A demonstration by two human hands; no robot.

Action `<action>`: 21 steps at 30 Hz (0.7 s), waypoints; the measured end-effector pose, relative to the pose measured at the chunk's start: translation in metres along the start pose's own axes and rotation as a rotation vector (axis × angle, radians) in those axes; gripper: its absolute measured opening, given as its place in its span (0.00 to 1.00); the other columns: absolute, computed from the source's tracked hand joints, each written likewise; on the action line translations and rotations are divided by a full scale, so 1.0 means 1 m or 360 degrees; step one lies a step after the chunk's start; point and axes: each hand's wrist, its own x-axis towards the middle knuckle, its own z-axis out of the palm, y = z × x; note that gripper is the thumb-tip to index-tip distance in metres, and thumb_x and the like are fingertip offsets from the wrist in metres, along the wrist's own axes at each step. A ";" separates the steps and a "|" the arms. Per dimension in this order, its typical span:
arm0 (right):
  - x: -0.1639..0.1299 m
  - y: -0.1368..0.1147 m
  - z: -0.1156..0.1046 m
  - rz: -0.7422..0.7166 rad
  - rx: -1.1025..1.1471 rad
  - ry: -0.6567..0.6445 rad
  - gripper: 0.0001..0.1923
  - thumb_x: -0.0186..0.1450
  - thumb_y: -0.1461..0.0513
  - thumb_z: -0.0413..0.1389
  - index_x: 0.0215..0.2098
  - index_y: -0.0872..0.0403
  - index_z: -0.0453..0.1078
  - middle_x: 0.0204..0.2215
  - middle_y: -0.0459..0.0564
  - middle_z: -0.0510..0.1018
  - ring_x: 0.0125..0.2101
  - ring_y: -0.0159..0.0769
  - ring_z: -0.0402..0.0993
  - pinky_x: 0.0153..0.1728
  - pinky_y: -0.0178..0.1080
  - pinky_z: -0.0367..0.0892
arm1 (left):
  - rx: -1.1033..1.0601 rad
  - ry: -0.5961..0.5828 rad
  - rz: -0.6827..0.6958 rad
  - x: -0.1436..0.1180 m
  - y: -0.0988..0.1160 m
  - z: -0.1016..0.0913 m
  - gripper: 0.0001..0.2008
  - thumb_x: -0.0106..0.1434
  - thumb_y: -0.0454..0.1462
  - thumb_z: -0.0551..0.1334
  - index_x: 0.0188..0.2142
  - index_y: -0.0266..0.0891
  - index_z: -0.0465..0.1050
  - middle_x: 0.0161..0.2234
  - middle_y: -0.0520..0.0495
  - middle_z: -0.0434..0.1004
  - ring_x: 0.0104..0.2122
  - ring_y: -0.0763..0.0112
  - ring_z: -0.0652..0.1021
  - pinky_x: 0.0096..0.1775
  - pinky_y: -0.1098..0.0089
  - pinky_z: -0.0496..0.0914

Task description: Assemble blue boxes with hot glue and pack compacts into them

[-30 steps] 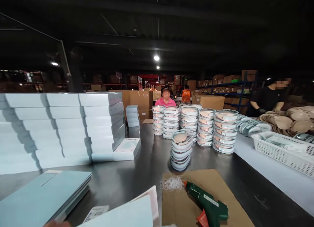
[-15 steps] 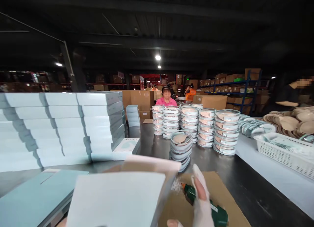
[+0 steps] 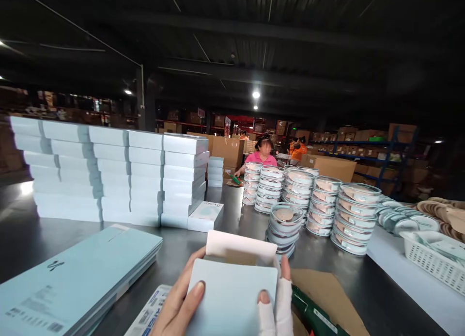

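A pale blue box (image 3: pixel 232 297) with its end flap standing up is held between both hands at the bottom centre. My left hand (image 3: pixel 181 297) is bare and grips the box's left side, thumb on the front panel. At the right side, my right hand (image 3: pixel 279 302), in a white glove with bare fingertips, presses its thumb on the panel. Right of that hand, a dark green glue gun (image 3: pixel 316 312) lies on a brown cardboard sheet (image 3: pixel 327 287). Flat, unfolded blue cartons (image 3: pixel 90 278) lie in a pile to the left.
Stacked pale blue boxes (image 3: pixel 109 171) form a wall at the left, with one printed box (image 3: pixel 206 216) beside it. Several stacks of round clear containers (image 3: pixel 356 219) stand at the right. A white basket (image 3: pixel 436 258) sits farther right. A person in pink (image 3: pixel 261 157) sits across the table (image 3: pixel 232 205).
The view has shifted left and the scene slid right. Both hands now close on the box's sides; my right hand was spread beside it before. The box looks more upright and farther right.
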 end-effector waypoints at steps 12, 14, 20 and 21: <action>-0.005 -0.027 0.016 0.0130 0.0249 0.0104 0.32 0.67 0.43 0.58 0.63 0.45 0.58 0.63 0.57 0.71 0.60 0.47 0.71 0.55 0.45 0.68 | -0.0020 -0.0154 -0.0028 -0.008 0.016 -0.024 0.28 0.58 0.64 0.64 0.41 0.44 0.74 0.66 0.41 0.65 0.61 0.43 0.70 0.51 0.62 0.72; -0.009 -0.018 0.011 0.0041 0.0153 0.0056 0.30 0.64 0.38 0.57 0.53 0.48 0.66 0.63 0.59 0.71 0.59 0.53 0.71 0.54 0.47 0.69 | 0.0159 -0.0322 0.0131 -0.012 0.010 -0.032 0.33 0.58 0.68 0.59 0.38 0.42 0.75 0.66 0.38 0.62 0.63 0.39 0.67 0.51 0.59 0.72; -0.015 -0.017 0.006 0.0169 -0.0075 0.0028 0.27 0.68 0.42 0.54 0.53 0.52 0.71 0.63 0.60 0.70 0.65 0.58 0.64 0.62 0.51 0.63 | 0.0225 -0.0293 0.0304 -0.021 -0.007 -0.023 0.29 0.69 0.61 0.52 0.43 0.40 0.76 0.66 0.36 0.64 0.70 0.40 0.58 0.68 0.51 0.53; -0.015 -0.020 0.009 0.0249 -0.0097 0.0061 0.28 0.69 0.43 0.54 0.58 0.52 0.68 0.64 0.60 0.70 0.65 0.56 0.64 0.63 0.51 0.62 | 0.0160 -0.0154 0.0264 -0.022 -0.009 -0.019 0.23 0.71 0.57 0.54 0.47 0.42 0.73 0.68 0.38 0.60 0.69 0.44 0.60 0.67 0.51 0.56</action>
